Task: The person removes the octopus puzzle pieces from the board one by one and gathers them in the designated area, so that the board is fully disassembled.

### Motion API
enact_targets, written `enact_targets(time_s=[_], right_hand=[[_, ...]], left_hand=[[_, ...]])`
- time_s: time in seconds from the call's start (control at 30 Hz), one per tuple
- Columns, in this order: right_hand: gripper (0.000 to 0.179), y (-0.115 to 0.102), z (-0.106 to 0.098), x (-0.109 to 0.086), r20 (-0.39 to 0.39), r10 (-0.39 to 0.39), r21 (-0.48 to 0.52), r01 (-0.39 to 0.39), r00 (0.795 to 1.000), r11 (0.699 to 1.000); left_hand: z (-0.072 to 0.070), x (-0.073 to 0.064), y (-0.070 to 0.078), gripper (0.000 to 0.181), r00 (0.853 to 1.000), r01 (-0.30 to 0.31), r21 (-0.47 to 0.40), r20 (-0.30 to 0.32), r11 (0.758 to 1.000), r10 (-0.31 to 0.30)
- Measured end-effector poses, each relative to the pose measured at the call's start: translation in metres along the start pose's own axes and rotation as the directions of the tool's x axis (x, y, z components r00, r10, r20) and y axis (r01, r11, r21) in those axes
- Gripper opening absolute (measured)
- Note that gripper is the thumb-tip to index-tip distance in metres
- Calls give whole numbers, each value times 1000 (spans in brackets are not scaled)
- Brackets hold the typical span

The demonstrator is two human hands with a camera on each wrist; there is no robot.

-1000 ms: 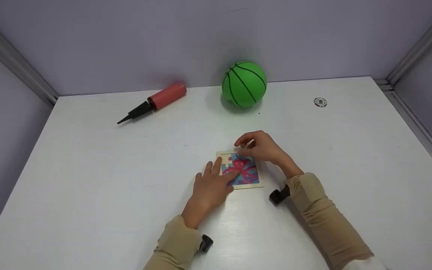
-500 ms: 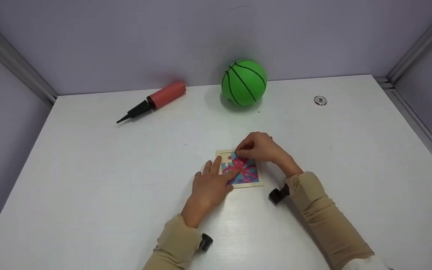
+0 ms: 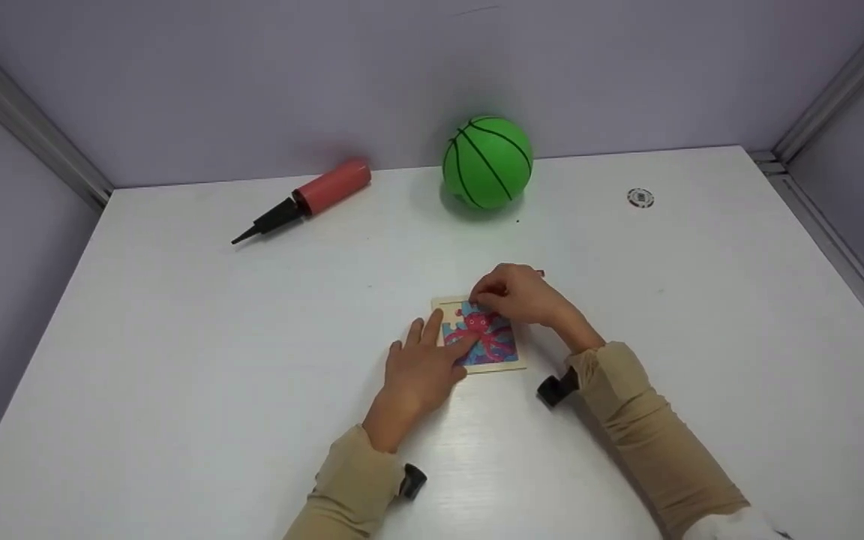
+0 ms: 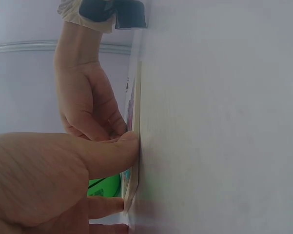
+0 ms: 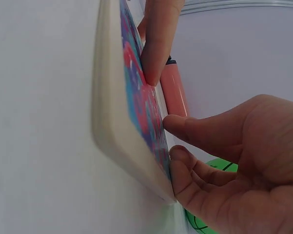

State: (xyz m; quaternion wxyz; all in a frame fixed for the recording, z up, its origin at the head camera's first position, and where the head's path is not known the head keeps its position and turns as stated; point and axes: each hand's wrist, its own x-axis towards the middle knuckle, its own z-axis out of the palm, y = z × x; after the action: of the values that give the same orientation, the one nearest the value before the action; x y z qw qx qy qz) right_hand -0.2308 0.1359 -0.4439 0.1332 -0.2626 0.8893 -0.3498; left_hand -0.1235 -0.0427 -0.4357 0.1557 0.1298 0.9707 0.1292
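Note:
A small wooden puzzle board (image 3: 520,367) with a pink octopus picture lies in the middle of the white table. Its upper left corner shows a bare recess. My left hand (image 3: 418,373) lies over the board's left side, forefinger on the picture and thumb (image 4: 122,151) against the near edge. At the upper right, my right hand (image 3: 520,294) has thumb (image 5: 183,127) and curled forefinger brought close together, pinching at a puzzle piece on the board; the piece itself is mostly hidden by the fingertips. A small red bit (image 3: 541,273) shows beside the right knuckles; what it is I cannot tell.
A green ball (image 3: 487,163) with black lines stands by the back wall. Left of it lies a red and black hand pump (image 3: 333,186). A black-and-white poker chip (image 3: 640,198) lies at the right rear. Walls enclose the back and sides.
My right thumb and forefinger have closed together at the board's upper edge. The small red bit has come into sight beside the right hand. My left hand stays put.

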Motion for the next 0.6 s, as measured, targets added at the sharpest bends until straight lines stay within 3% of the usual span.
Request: enact_targets(time_s=[0.17,0.6], right_hand=[[19,0,0,-2,3,-10,-21,10,1000,1000],[7,0,3,-1,-29,45,56,-43,999,998]], left_hand=[[1,1,1,50,1000,3,-14,1,1000,-3],[0,1,0,50,1000,8,-25,18,1000,-7]])
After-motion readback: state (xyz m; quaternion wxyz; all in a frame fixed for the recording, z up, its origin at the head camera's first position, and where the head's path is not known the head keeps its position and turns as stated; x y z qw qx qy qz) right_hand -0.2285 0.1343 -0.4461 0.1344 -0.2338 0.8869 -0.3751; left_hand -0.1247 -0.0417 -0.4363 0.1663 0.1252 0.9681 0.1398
